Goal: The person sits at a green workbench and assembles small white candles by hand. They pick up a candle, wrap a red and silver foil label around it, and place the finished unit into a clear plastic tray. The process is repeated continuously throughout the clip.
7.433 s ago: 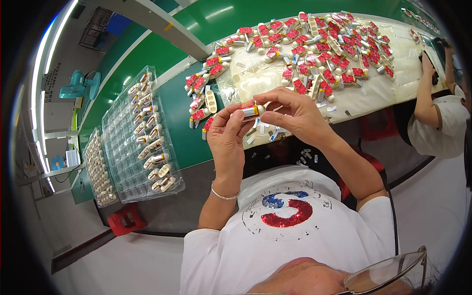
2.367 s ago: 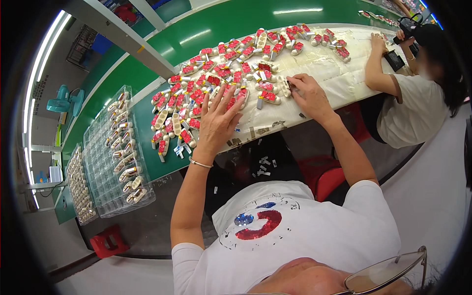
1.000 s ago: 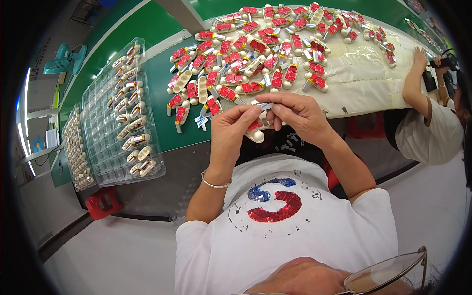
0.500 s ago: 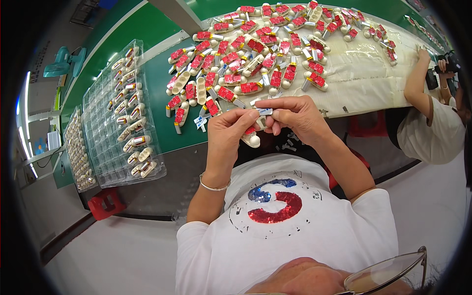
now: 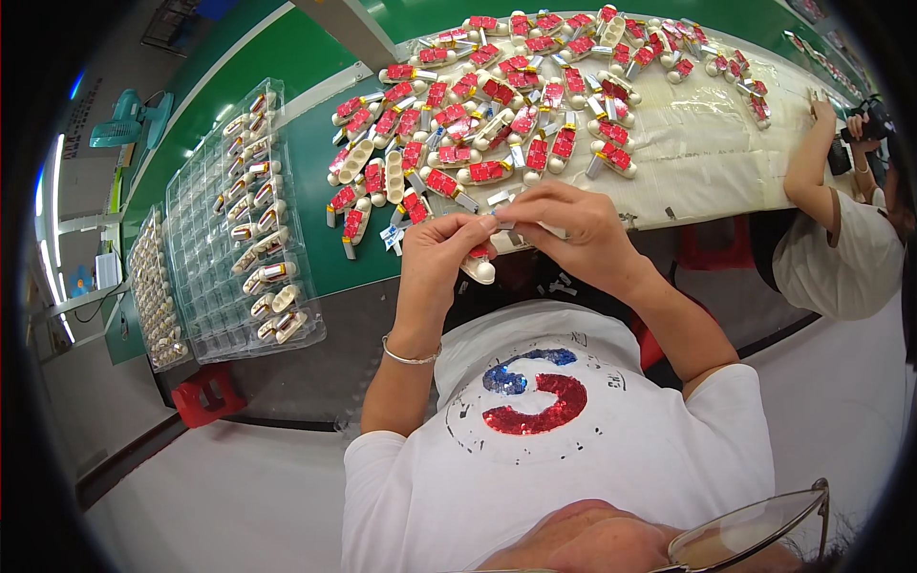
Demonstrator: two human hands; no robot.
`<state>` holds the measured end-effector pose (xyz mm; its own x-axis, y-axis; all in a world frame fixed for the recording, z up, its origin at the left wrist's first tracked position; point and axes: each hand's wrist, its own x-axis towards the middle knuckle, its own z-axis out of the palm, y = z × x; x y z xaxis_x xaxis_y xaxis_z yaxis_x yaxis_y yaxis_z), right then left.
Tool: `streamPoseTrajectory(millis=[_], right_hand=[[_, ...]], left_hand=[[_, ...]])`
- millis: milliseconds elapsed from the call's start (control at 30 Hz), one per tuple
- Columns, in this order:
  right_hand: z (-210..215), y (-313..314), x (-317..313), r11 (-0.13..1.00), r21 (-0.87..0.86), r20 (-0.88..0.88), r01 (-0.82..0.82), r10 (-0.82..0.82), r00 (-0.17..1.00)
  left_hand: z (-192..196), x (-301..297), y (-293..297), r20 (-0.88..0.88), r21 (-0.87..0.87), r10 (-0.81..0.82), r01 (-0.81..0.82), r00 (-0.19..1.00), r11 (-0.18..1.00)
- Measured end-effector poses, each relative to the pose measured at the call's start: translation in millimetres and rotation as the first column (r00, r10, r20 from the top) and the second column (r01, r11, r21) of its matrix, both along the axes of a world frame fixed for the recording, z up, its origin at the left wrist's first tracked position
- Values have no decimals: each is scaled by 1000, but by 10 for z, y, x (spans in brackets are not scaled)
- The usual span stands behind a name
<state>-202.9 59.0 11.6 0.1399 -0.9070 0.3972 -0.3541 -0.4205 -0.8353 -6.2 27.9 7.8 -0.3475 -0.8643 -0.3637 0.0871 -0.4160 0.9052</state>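
Note:
My left hand is closed on a small cream-coloured oblong casing, which has a red piece on it and a round white end pointing toward me. My right hand meets it at the fingertips, thumb and forefinger pinched just above the casing. Whatever lies in that pinch is too small to make out. Beyond both hands spreads a heap of similar casings with red boards, many with a silver and yellow piece hanging off. Small white-and-blue strips lie on the table left of my left hand.
A clear compartment tray, partly filled with cream pieces, stands on the green table to the left. Another full tray lies beyond it. A post rises at the back. At the right sits another person.
The white strip with blue marks between my fingertips no longer shows. My right fingers have closed in against my left fingertips, and the casing has shifted slightly left.

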Motion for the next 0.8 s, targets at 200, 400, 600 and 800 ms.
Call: streamPoseTrajectory(millis=[200,400,600,800], right_hand=[[66,-45,-32,980,178,389,-88,13,921],[65,65,-481,776,523,183,-352,301,936],[114,126,-150,944,322,48,-75,63,997],[121,19,73,803,541,545,-250,-108,832]], left_hand=[[-5,22,8,-146,67,-48,58,988,996],[44,113,17,-207,62,46,-34,977,997],[62,-21,80,-124,-86,126,-137,984,987],[185,-91,175,36,-323,213,-191,976,927]])
